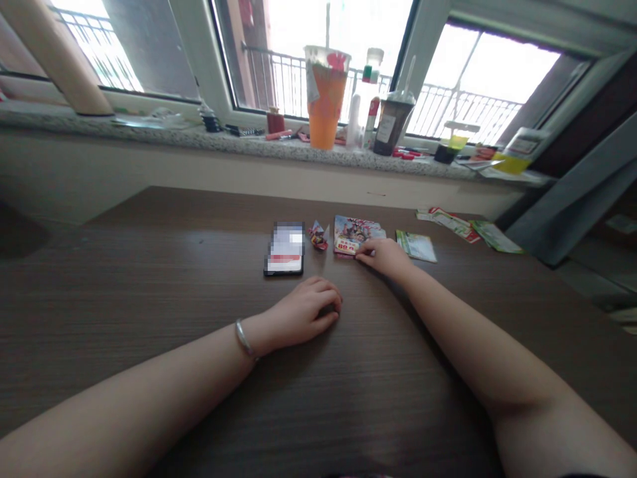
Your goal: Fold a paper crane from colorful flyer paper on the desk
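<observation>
My right hand [379, 257] is at the near right edge of a small stack of colourful printed leaflets [351, 229], its thumb and fingertips pinched at the paper's edge. My left hand [314, 307], with a silver bangle [243, 337] on the wrist, rests on the table nearer to me. Its fingers are loosely curled, apart from the thumb, and no object shows in it. Left of the stack stands a small folded paper piece [318, 236] in red and pale colours. Beside that lies a phone [285, 248] with a lit, blurred-out screen.
Right of the stack lies a green and white leaflet [417, 246]. Further right are more paper strips [455, 224]. The dark wooden table [124, 279] meets a wall under a stone windowsill [199, 138], which carries an orange drink cup [326, 99], a dark drink cup [393, 123] and several bottles.
</observation>
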Available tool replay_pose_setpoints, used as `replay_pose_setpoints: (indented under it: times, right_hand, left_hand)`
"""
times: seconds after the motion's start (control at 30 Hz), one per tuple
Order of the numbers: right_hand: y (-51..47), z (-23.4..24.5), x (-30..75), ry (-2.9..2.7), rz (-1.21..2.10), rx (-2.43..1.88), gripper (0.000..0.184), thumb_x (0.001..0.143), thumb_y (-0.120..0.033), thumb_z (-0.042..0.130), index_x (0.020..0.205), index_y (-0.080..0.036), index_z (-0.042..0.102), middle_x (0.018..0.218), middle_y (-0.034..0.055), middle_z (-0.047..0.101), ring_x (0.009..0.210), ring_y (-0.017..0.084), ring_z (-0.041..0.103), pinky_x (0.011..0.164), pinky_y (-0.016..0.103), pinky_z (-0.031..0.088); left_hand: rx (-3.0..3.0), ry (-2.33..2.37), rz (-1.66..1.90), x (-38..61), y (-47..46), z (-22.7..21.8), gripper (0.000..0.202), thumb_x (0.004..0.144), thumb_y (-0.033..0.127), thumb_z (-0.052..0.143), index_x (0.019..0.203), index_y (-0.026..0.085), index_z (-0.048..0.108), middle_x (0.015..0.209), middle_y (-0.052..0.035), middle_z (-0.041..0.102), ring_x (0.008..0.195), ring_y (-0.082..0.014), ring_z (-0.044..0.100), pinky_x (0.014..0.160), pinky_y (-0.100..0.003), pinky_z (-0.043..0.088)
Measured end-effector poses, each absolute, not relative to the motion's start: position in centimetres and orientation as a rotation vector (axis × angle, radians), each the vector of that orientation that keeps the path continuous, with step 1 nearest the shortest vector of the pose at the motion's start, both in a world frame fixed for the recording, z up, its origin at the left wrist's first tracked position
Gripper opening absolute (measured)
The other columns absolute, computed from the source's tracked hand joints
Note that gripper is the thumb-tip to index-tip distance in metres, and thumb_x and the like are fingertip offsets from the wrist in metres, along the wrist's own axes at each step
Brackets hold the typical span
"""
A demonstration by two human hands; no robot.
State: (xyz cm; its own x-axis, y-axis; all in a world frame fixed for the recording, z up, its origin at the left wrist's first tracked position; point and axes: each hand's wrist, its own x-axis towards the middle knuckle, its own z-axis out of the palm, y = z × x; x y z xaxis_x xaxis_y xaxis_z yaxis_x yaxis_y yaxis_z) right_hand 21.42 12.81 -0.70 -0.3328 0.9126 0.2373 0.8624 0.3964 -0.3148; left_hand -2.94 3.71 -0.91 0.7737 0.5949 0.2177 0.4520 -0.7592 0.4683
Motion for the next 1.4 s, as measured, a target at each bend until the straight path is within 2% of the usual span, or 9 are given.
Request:
replay_pose_setpoints:
  times: [0.2,0.37,0.47,0.57,0.73,0.87,0.97,1.2,1.4]
  right_hand:
    - [13.8,-1.5,22.4,-2.248,0.336,-1.484,0.011,0.077,-0.033,0.072,0.085,-0.026,0.076,0.084,0.0009,0.073,0.079,0.018,0.066,0.072,0.029,0.050]
    - [13.7,-1.8,22.3,-2.223,0.310,-1.492,0.014,0.084,-0.031,0.064,0.087,-0.023,0.075,0.085,0.0027,0.073,0.076,0.018,0.065,0.070,0.029,0.049]
    - [13.2,-1.6,22.0,-2.262,0.239,-1.456,0.013,0.085,-0.028,0.063,0.086,-0.021,0.074,0.088,0.0049,0.072,0.082,0.019,0.064,0.075,0.030,0.047]
    - [12.3,-0.9,21.6,-2.312,0.112,-1.407,0.014,0.086,-0.028,0.060,0.084,-0.020,0.071,0.093,0.0075,0.069,0.093,0.022,0.060,0.082,0.032,0.044]
    - [9.8,0.5,21.1,-2.440,-0.391,-1.339,0.020,0.091,-0.030,0.054,0.083,-0.019,0.068,0.090,0.0077,0.069,0.089,0.021,0.058,0.074,0.030,0.041]
    - [7.3,0.8,21.2,-2.541,-0.538,-1.243,0.030,0.097,-0.031,0.044,0.081,-0.018,0.067,0.089,0.0077,0.069,0.084,0.020,0.057,0.071,0.030,0.037]
    - [5.4,0.8,21.4,-2.563,-0.597,-1.200,0.031,0.098,-0.031,0.042,0.084,-0.018,0.066,0.089,0.0061,0.069,0.084,0.019,0.057,0.070,0.031,0.036]
    - [2.4,0.3,21.4,-2.581,-0.603,-1.149,0.026,0.097,-0.032,0.046,0.083,-0.021,0.065,0.084,0.0022,0.068,0.081,0.018,0.057,0.069,0.032,0.036]
    - [2.3,-0.4,20.8,-2.522,-0.503,-1.100,0.023,0.094,-0.032,0.052,0.080,-0.021,0.066,0.085,0.0003,0.070,0.080,0.017,0.060,0.069,0.031,0.038]
  left_hand:
    - [2.565,0.792,0.514,-2.8,3.7,-1.0,0.008,0.089,0.021,0.054,0.093,0.020,0.060,0.107,-0.0054,0.060,0.104,-0.0210,0.051,0.097,-0.036,0.039]
    - [2.571,0.798,0.507,-2.8,3.7,-0.9,0.007,0.089,0.021,0.055,0.093,0.020,0.060,0.106,-0.0050,0.060,0.104,-0.0206,0.051,0.098,-0.036,0.040]
    - [2.574,0.801,0.503,-2.8,3.7,-0.9,0.007,0.089,0.021,0.054,0.093,0.020,0.060,0.106,-0.0045,0.059,0.103,-0.0202,0.051,0.098,-0.037,0.040]
    - [2.562,0.816,0.503,-2.8,3.6,-1.1,0.006,0.089,0.021,0.054,0.094,0.020,0.058,0.105,-0.0046,0.059,0.103,-0.0204,0.051,0.098,-0.037,0.041]
    - [2.483,0.906,0.609,-2.8,3.6,-1.4,0.011,0.087,0.019,0.055,0.097,0.019,0.053,0.109,-0.0063,0.053,0.103,-0.0199,0.051,0.097,-0.037,0.044]
    - [2.436,0.966,0.742,-2.8,3.5,-1.2,0.013,0.085,0.016,0.055,0.097,0.019,0.051,0.111,-0.0072,0.051,0.105,-0.0197,0.051,0.098,-0.038,0.044]
    - [2.428,0.996,0.810,-2.6,3.5,-1.0,0.020,0.084,0.013,0.053,0.103,0.019,0.051,0.113,-0.0078,0.051,0.107,-0.0200,0.052,0.099,-0.039,0.045]
    - [2.563,0.941,0.789,-2.2,3.3,-0.6,0.037,0.084,0.014,0.056,0.120,0.019,0.053,0.130,-0.0098,0.052,0.125,-0.0232,0.045,0.110,-0.043,0.037]
    - [2.671,0.952,0.670,-1.8,3.4,-0.4,0.035,0.085,0.022,0.060,0.120,0.018,0.056,0.127,-0.0094,0.059,0.124,-0.0250,0.049,0.108,-0.044,0.040]
